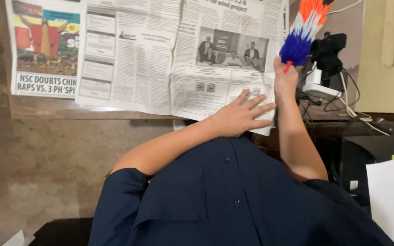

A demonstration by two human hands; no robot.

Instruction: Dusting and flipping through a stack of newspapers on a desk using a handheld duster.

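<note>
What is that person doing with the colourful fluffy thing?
A person in a dark blue shirt stands at a wooden shelf covered with spread newspaper. The right hand grips the handle of a feather duster with blue, white and orange plumes, held up near a black device and a white plug block with tangled cables. The left hand lies flat on the newspaper's lower edge, its fingers spread out.
</note>
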